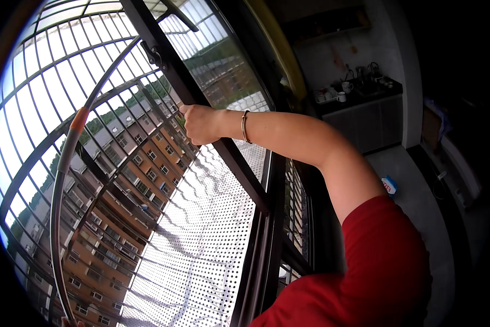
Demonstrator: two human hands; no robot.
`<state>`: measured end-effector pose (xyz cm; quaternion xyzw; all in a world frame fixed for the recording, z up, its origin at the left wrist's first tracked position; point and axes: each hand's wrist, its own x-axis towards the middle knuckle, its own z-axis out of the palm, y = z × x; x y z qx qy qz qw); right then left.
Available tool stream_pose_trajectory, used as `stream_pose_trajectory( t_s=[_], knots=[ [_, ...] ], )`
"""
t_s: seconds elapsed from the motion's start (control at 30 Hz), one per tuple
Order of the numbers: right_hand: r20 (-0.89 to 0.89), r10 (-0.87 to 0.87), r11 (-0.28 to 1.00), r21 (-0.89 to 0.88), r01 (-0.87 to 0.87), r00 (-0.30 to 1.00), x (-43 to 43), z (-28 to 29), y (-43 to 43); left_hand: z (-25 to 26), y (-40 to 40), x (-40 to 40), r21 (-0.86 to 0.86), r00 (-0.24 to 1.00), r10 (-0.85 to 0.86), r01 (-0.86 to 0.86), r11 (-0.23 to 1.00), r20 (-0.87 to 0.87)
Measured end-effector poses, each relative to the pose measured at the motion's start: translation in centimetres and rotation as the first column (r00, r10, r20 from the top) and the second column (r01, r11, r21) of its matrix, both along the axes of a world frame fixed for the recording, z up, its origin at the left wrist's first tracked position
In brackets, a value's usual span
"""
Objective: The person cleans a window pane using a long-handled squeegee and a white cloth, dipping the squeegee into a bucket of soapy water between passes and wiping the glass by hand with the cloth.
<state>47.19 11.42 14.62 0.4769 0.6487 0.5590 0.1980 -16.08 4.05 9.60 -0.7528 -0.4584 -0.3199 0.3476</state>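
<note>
My right hand (pixel 202 124) grips the dark metal frame (pixel 238 175) of a window sash, with a thin bangle (pixel 244 126) on the wrist. At the bottom left edge, only the fingertips of my left hand (pixel 70 323) show, closed around the lower end of a long metal pole (pixel 57 212). The pole has a grey and orange sleeve (pixel 76 122) partway up. It runs up behind the sash frame to a dark T-shaped head (pixel 181 16), like a squeegee, seen through the glass pane (pixel 224 69). Whether the head touches the glass, I cannot tell. A window handle (pixel 153 55) sits on the frame above my right hand.
Outside, a perforated white metal sheet (pixel 200 229) forms a ledge inside a barred metal cage (pixel 102 98). Orange-brown buildings (pixel 151 163) stand beyond. Indoors at right are a kitchen counter (pixel 359 92) with cups and a blue-and-white packet (pixel 389 185) on the floor.
</note>
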Motion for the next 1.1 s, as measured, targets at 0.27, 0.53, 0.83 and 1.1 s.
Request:
stream_pose_trajectory(
  t_s=[0.27,0.53,0.83,1.1],
  knots=[
    [-0.029,0.038,0.999,-0.006,-0.038,0.999,-0.1,0.3,-0.3,-3.0,6.2,-2.2,-0.177,0.955,-0.146,0.195,0.965,0.258],
    [-0.017,-0.003,0.998,-0.06,0.001,1.0,-1.3,0.6,-0.1,6.3,20.5,18.8,-0.168,0.923,-0.295,0.341,0.925,0.246],
    [-0.093,0.101,0.994,-0.03,-0.104,0.991,-0.2,0.0,0.7,15.2,26.6,35.8,-0.025,0.879,-0.45,0.459,0.888,0.156],
    [-0.114,0.139,0.989,-0.03,-0.143,0.984,-0.1,0.1,0.7,21.6,26.7,41.9,-0.068,0.908,-0.385,0.4,0.914,0.164]
  ],
)
